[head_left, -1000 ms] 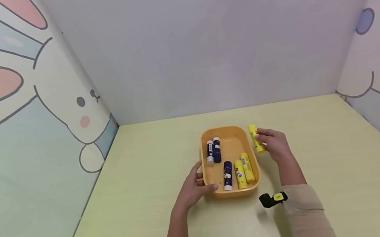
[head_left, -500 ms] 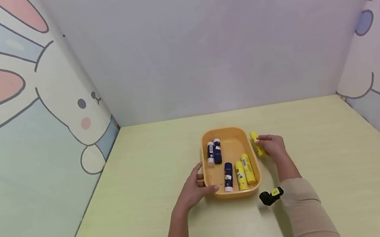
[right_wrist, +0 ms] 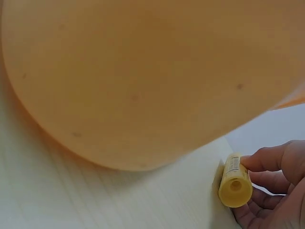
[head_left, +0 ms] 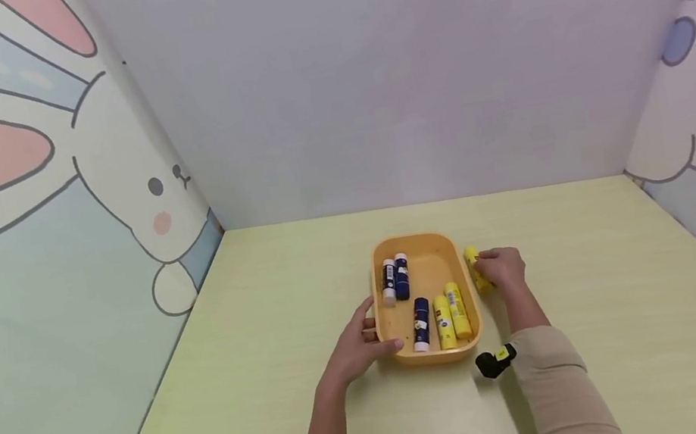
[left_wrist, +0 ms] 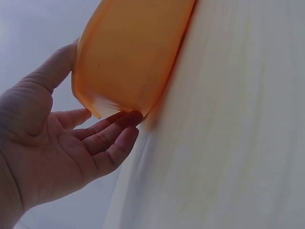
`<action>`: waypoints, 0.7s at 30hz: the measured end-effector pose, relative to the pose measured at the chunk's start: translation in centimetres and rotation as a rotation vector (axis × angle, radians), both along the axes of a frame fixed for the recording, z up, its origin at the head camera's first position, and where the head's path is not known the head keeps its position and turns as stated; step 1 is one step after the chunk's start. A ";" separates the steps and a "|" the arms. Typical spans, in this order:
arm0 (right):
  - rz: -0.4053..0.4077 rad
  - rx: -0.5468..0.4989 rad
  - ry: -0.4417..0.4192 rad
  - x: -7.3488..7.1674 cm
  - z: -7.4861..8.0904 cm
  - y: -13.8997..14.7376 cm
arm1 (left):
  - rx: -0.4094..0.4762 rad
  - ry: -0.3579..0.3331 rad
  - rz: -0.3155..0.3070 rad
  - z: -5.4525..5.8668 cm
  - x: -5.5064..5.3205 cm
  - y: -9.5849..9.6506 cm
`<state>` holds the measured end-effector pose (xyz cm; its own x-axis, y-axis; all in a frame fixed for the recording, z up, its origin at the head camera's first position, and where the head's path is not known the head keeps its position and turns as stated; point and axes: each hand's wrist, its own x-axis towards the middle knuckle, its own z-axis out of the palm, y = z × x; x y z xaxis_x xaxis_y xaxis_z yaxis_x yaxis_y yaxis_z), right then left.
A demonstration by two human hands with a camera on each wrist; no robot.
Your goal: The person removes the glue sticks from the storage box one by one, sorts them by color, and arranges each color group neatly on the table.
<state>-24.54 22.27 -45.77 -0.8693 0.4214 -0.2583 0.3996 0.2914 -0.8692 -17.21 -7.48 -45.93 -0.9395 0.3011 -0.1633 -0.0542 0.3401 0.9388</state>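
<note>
A shallow orange tray (head_left: 428, 265) sits mid-table. My left hand (head_left: 352, 347) grips its left side, thumb over the rim and fingers against the outer wall. Inside, two dark blue glue sticks with white ends lie at the far left, one of them a blue glue stick (head_left: 403, 277). Another blue glue stick (head_left: 421, 325) lies near the front, beside two yellow glue sticks (head_left: 445, 323). Just right of the tray, my right hand (head_left: 505, 269) pinches a third yellow glue stick (right_wrist: 234, 183) between thumb and fingers, down at the tabletop. Its near end shows in the right wrist view.
The pale wooden table (head_left: 269, 322) extends on both sides of the tray. A plain back wall (head_left: 366, 76) and side walls with cartoon animals enclose it. Each sleeve carries a black wrist camera (head_left: 496, 361).
My right hand has lowered the yellow glue stick beside the tray and moved slightly nearer me. The left hand keeps its grip on the tray, which stays in place.
</note>
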 end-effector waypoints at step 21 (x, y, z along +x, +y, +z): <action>0.022 -0.005 -0.027 0.3 -0.1 0.7 | -0.001 -0.002 0.007 -0.3 -0.1 0.1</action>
<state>-24.24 23.01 -45.87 -0.8709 0.4009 -0.2843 0.4168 0.2957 -0.8596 -17.28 -7.33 -46.24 -0.9412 0.2944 -0.1657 -0.0587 0.3403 0.9385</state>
